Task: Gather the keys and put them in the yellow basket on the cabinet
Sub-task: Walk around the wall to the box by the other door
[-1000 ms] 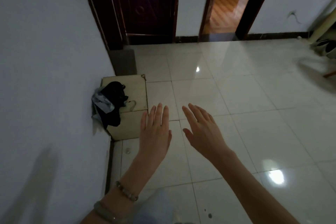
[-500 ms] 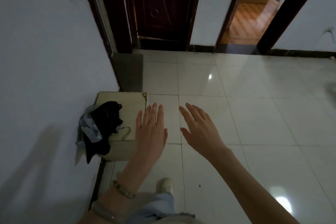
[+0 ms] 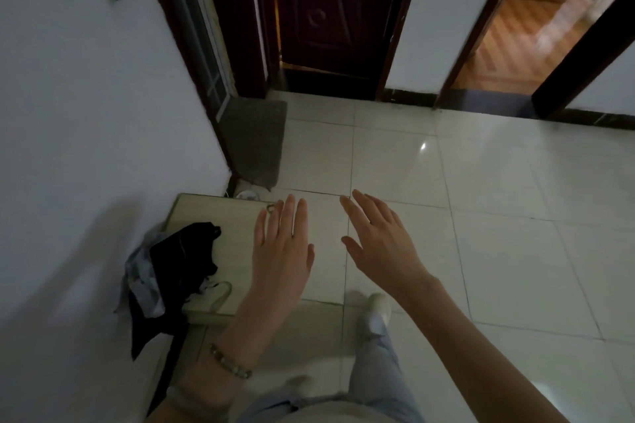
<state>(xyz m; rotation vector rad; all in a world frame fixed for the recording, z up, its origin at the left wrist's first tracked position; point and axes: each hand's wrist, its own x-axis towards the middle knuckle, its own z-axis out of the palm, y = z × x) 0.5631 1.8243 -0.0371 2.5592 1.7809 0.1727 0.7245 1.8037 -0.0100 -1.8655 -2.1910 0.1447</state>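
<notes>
From the head view, a small metal ring [image 3: 271, 208], possibly the keys, lay at the far right corner of the low cabinet [image 3: 220, 216], just beyond the left hand [image 3: 282, 252]. Both the left and the right hand [image 3: 379, 244] hovered flat, fingers spread, grip empty. The left was nearer. No yellow basket showed.

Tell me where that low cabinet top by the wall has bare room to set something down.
The low cabinet top is bare along its far strip, between the dark clothes and the far edge. The left hand hovers open over the right side, near a small metal ring at the far right corner. The near left is crowded by the clothes.
</notes>
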